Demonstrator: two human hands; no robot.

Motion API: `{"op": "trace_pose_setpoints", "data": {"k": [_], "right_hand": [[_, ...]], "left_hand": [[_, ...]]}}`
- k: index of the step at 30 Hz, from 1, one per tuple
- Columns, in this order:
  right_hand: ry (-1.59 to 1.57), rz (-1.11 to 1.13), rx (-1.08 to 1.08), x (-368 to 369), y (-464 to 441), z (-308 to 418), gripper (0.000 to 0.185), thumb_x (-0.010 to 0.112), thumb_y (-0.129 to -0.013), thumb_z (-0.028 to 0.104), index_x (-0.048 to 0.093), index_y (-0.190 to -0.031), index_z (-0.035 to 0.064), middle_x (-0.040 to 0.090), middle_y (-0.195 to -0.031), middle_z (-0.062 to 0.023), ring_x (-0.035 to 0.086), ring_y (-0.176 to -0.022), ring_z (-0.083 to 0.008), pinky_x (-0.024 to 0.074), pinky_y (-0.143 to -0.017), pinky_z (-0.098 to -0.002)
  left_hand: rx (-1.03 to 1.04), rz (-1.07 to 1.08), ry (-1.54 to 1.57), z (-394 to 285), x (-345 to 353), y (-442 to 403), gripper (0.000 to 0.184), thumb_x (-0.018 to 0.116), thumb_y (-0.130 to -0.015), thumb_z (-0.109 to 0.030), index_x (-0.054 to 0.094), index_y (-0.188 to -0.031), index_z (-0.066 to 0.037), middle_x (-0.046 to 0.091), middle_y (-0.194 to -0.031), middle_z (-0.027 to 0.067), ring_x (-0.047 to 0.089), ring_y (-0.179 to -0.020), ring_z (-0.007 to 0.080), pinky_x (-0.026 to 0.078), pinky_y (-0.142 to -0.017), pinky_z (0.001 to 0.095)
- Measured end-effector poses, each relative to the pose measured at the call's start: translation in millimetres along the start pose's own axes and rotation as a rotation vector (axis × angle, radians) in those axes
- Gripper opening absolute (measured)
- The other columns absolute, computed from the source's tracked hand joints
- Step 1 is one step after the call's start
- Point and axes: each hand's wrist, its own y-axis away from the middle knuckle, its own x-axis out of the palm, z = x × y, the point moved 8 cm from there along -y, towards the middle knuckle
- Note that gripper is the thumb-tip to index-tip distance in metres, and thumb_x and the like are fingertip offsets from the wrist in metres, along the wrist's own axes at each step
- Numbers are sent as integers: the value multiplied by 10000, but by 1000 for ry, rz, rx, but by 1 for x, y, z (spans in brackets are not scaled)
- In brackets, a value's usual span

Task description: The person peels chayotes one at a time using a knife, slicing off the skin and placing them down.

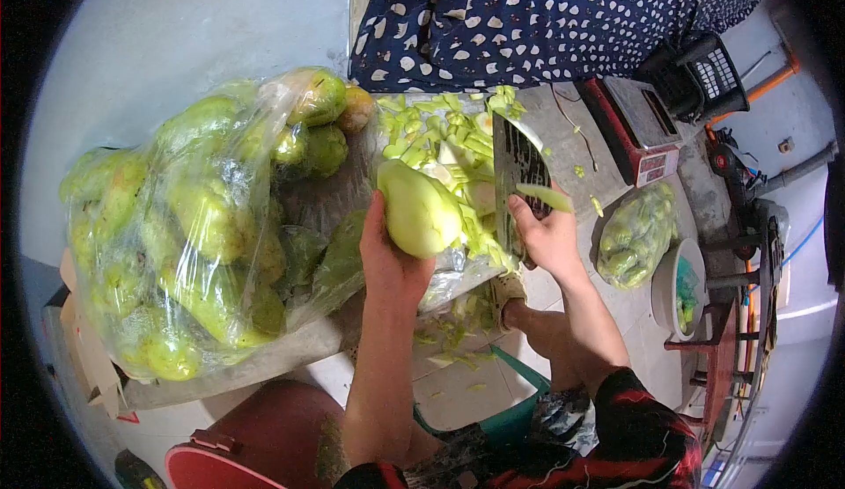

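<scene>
My left hand (396, 264) is closed round the lower side of a peeled, pale green fruit (418, 210), which looks like a green papaya. In my right hand (550, 238) is a broad-bladed knife (518, 159), held upright just right of the fruit, with a gap between them. A pale strip of peel (546, 197) lies across the blade near my fingers. Behind the fruit, a heap of peel strips (440, 128) covers part of the table (304, 361). The knife's handle is mostly hidden in my grip.
A clear plastic bag of unpeeled green fruits (198, 225) fills the table's left. A red scale (629, 128) stands back right. On the floor are another filled bag (638, 234), a white bucket (678, 286) and a red bin (255, 441). A patterned cloth (528, 18) hangs behind.
</scene>
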Motion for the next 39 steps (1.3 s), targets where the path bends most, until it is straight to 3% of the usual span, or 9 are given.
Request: {"op": "trace_pose_setpoints", "data": {"k": [5, 7, 9, 11, 17, 20, 24, 25, 39], "right_hand": [[-213, 154, 450, 6, 7, -20, 169, 649, -914, 154, 558, -821, 47, 468, -551, 15, 434, -435, -96, 332, -402, -271], [-497, 58, 552, 2, 7, -13, 314, 597, -958, 310, 510, -778, 67, 376, -514, 30, 391, -411, -101, 327, -391, -270], [-655, 75, 888, 7, 18, -31, 619, 394, -913, 698, 511, -810, 99, 315, -491, 37, 316, -378, -102, 312, -367, -257], [-896, 280, 1093, 26, 25, -51, 703, 359, -857, 779, 548, -824, 103, 312, -487, 37, 301, -373, -91, 290, -350, -248], [-1088, 398, 1079, 43, 30, -34, 619, 471, -878, 699, 576, -870, 90, 304, -500, 32, 307, -384, -80, 283, -357, -239], [-264, 234, 405, 14, 8, -2, 260, 725, -868, 211, 539, -872, 30, 450, -556, 13, 410, -413, -116, 334, -388, -278], [351, 158, -471, 9, 32, 64, 321, 700, -590, 40, 550, -871, 2, 559, -670, -175, 567, -561, -356, 452, -502, -409], [372, 142, -616, 13, 38, 80, 321, 692, -589, 62, 546, -868, -1, 519, -640, -132, 560, -545, -319, 443, -484, -403], [455, 200, -827, 36, 55, 93, 208, 626, -670, 33, 552, -858, -16, 438, -615, -66, 491, -491, -215, 384, -424, -341]], "left_hand": [[-2, 120, -71, 2, 7, 6, 529, 474, -926, -454, 483, -1323, -104, 565, -1221, 199, 571, -1064, 333, 474, -881, 496], [-18, 141, -108, 3, 8, 8, 532, 495, -904, -448, 483, -1318, -114, 564, -1219, 193, 572, -1045, 330, 476, -863, 485], [-34, 151, -96, 3, 7, 9, 529, 502, -901, -444, 485, -1316, -117, 565, -1217, 191, 572, -1048, 331, 475, -867, 487], [-45, 170, -87, 4, 11, 9, 525, 509, -899, -440, 486, -1315, -120, 566, -1215, 188, 572, -1051, 332, 475, -870, 489], [7, 103, -64, 0, 3, 5, 513, 539, -889, -415, 494, -1310, -126, 570, -1213, 174, 568, -1084, 312, 465, -908, 494], [14, 75, -61, -2, 3, 5, 503, 553, -889, -411, 503, -1307, -137, 574, -1232, 154, 567, -1104, 296, 449, -944, 501], [85, -55, -86, -2, -4, 2, 490, 564, -890, -418, 541, -1262, -99, 605, -1217, 114, 587, -1096, 270, 451, -975, 462], [107, -46, -104, -3, 0, 2, 492, 568, -888, -425, 553, -1243, -84, 618, -1200, 102, 593, -1092, 263, 453, -982, 447], [289, -3, -221, -14, 8, 7, 373, 585, -901, -386, 558, -1145, -106, 635, -1049, 92, 633, -939, 236, 536, -832, 395]]}}
